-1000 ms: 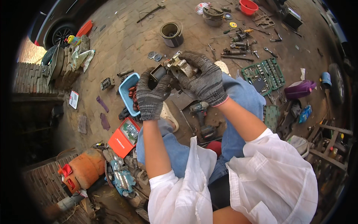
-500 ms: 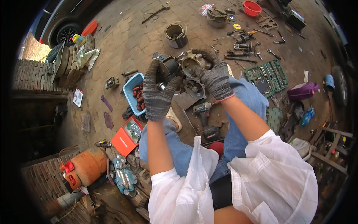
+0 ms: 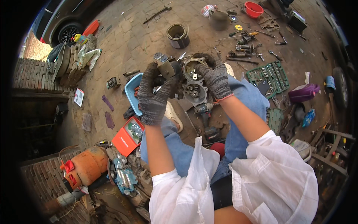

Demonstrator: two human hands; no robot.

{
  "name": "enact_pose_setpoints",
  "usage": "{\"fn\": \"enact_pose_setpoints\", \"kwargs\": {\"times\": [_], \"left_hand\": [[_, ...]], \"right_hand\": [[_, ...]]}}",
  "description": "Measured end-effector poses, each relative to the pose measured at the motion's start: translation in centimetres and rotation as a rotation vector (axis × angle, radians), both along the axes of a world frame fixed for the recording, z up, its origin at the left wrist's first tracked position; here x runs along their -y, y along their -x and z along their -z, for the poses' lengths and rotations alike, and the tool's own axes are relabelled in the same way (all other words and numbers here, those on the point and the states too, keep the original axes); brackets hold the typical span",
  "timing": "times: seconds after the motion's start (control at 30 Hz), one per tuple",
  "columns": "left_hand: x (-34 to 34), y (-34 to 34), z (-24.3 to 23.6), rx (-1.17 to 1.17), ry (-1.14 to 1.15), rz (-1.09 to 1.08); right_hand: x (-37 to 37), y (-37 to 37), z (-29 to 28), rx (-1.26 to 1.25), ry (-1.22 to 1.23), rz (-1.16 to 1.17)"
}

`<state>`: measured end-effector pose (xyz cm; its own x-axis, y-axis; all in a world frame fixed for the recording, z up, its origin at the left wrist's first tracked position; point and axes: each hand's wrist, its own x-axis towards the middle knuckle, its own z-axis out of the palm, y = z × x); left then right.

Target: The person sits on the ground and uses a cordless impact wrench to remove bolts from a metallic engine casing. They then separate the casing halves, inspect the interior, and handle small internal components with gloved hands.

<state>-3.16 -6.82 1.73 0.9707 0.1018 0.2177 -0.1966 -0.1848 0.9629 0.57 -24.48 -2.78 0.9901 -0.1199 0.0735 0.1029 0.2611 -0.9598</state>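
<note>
My left hand (image 3: 153, 100), in a dark grey knit glove, is closed round a dark cylindrical metal part like a motor body (image 3: 170, 69). A cast metal housing (image 3: 195, 94) with two round openings, one above the other, is gripped by my gloved right hand (image 3: 217, 80). Its open side faces me, and its lower opening shows a round inner part. The right fingertips reach the upper opening, beside a small bright metal piece (image 3: 195, 75). The two parts are held side by side; whether they touch is hard to tell. Below the housing lies a cordless power tool (image 3: 207, 121).
A light blue basin (image 3: 131, 92) stands left of my left hand, near an orange-red box (image 3: 126, 140) of small parts. Ahead is a metal bucket (image 3: 178, 36). To the right lie a green socket set (image 3: 269, 77), loose tools and a purple container (image 3: 302, 92). An orange gas cylinder (image 3: 88, 164) lies lower left.
The housing has turned in my right hand, so both openings face me more fully. The motor-like part has tilted, and my left hand has shifted slightly down and left.
</note>
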Motion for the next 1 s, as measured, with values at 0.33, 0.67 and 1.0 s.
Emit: {"fn": "enact_pose_setpoints", "kwargs": {"times": [0.33,0.67,1.0], "left_hand": [[-0.7,-0.2,-1.5,-0.173,0.227,-0.063],[-2.9,-1.8,0.6,-0.104,0.488,0.048],[2.4,1.2,-1.6,-0.345,0.549,0.317]], "right_hand": [[-0.5,0.2,-0.4,0.081,0.041,-0.059],[1.9,0.6,-2.4,-0.216,-0.379,-0.29],[2.7,0.1,2.2,-0.364,-0.713,-0.711]]}}
